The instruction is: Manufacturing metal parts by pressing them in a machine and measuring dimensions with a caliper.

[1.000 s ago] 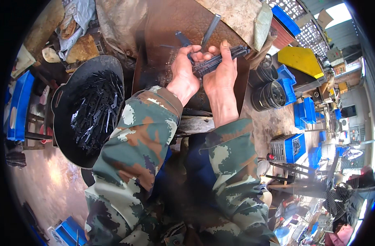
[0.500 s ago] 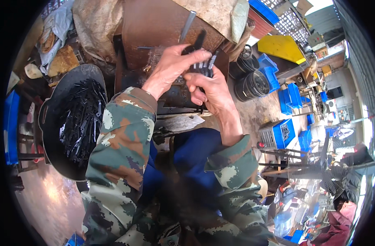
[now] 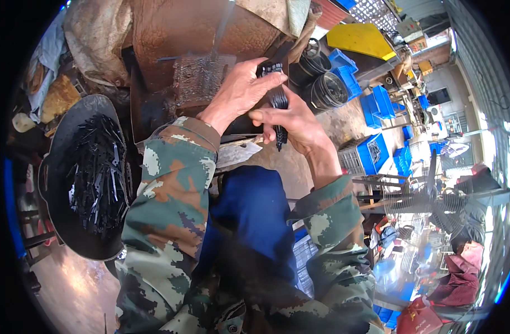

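A bundle of thin dark metal strips (image 3: 279,101) stands roughly upright between my hands, beyond my knees. My left hand (image 3: 241,92) is closed around its upper part, thumb across the near side. My right hand (image 3: 294,119) grips the lower part, with strip ends poking out below the fingers. To the left of my left hand lies a rough, ridged metal block (image 3: 202,78) on a brown, worn bench surface (image 3: 171,28). At my left is a black basin (image 3: 96,106) holding many loose dark strips (image 3: 99,172) of similar look.
Black buckets (image 3: 329,92) and blue bins (image 3: 384,102) stand on the floor to the right, near a yellow panel (image 3: 360,40). A grey crate (image 3: 350,159) sits closer, with a caged fan (image 3: 433,195) beyond it. Sacking (image 3: 99,39) hangs at the far left.
My view has turned, so the bench and basin sit further left. The bundle, tilted and spread before, is now more upright and gathered, with both hands still on it.
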The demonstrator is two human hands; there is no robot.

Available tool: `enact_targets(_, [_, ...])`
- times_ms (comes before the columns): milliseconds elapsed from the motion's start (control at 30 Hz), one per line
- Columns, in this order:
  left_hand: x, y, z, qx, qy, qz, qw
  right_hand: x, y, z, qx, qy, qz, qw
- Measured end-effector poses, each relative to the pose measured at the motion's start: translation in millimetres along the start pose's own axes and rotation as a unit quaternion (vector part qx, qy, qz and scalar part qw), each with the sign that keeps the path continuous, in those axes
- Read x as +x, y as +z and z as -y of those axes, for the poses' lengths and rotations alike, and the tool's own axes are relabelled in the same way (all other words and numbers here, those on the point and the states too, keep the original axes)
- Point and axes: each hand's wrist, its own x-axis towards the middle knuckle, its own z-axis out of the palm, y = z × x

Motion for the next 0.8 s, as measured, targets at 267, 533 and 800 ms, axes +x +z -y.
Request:
enact_targets(267, [-1,12,11,-0.004,0.002,-0.012,1.0,-52,-22,-21,0.026,0.043,-0.024,0.998])
enact_targets(533, [-4,53,20,-0.002,0.036,-0.022,0.999,-85,-33,-23,-0.022,0.025,-0.094,0.995])
enact_targets(800, [3,77,32,-0.032,-0.097,0.059,0.993,-168,-80,-23,-0.142,0.042,-0.171,0.974])
